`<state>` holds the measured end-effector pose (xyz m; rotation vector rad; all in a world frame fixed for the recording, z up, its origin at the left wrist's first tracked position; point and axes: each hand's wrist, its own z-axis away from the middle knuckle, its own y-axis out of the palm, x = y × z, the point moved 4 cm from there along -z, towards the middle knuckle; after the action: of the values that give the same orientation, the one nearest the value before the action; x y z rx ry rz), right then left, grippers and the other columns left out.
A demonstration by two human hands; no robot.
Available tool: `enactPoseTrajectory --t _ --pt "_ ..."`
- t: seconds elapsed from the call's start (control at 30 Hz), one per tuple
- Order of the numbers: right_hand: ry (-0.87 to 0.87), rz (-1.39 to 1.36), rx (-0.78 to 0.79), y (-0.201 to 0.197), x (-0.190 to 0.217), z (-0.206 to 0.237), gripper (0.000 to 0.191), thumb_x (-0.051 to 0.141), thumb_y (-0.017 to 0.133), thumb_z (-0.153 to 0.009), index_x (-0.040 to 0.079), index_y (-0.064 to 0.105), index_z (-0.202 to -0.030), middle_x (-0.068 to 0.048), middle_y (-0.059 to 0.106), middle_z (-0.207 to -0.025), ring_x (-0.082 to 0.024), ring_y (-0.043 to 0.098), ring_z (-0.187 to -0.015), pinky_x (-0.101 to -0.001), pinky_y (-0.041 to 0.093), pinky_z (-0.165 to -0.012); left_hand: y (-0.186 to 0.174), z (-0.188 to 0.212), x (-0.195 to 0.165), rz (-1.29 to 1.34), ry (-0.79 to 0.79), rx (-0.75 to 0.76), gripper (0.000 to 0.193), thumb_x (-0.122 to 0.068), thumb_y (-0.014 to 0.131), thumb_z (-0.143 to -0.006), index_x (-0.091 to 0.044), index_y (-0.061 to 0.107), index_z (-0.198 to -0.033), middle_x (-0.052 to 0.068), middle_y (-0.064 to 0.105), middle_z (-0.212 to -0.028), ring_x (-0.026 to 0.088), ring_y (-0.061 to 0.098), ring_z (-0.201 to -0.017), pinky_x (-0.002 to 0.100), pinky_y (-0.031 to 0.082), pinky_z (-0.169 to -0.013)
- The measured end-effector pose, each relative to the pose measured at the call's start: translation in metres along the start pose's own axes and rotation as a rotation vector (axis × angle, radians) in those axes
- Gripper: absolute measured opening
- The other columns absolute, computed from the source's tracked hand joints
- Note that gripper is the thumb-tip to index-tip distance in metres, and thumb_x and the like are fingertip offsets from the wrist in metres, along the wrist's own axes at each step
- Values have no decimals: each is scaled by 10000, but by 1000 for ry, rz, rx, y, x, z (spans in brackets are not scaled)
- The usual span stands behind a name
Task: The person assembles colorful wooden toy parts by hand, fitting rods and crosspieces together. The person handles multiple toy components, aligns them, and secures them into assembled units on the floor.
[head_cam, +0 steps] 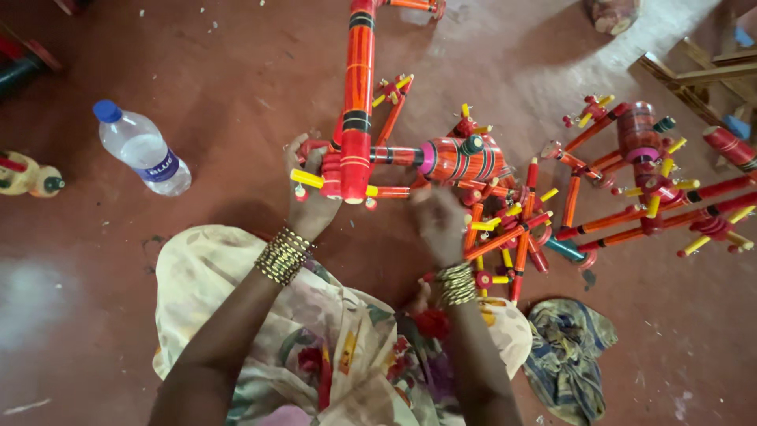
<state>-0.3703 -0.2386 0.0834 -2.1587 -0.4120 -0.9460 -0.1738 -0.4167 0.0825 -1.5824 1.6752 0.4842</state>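
The right hand is showing only as a blur, so I cannot tell how far its grip is closing or whether it is holding anything; it is hovering just below the barrel-shaped body of the wooden toy. The tall red post is running off the top edge, its upper end cut from sight. The left hand is wrapping its grip around the toy's lower frame beside the post's foot, fingers curled shut on it, a yellow peg sticking out just past the knuckles. The toy is standing on the red floor in front of the person's lap, lacquered red with black and yellow bands. To the right, more red-and-orange toys are lying tangled and hard to separate. A plastic water bottle is lying well to the left.
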Motion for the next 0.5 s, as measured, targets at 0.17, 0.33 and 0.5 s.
enactPoseTrajectory --t 0.17,0.33,0.5 --pt "-79 -209 428 96 -33 -8 315 43 643 -935 53 655 -1250 -107 719 -1086 -231 727 -966 -316 592 -818 -4 0 -4 84 -57 37 591 -153 820 -876 -75 494 -1363 176 453 -1419 319 575 -1266 407 496 -1111" --pt "-205 -8 249 163 -70 -49 330 115 689 -877 30 644 -1192 -115 689 -1014 -247 679 -888 -331 549 -756 -13 -4 -15 -45 -78 51 724 -171 892 -710 -54 507 -1312 251 391 -1436 422 510 -1260 468 445 -1089" --pt "-34 9 326 213 -78 -62 286 134 687 -884 29 646 -1147 -102 671 -954 -228 655 -819 -323 527 -693 -21 -12 -21 27 -138 69 684 -104 837 -722 -111 532 -1334 215 440 -1477 407 529 -1334 460 461 -1139"
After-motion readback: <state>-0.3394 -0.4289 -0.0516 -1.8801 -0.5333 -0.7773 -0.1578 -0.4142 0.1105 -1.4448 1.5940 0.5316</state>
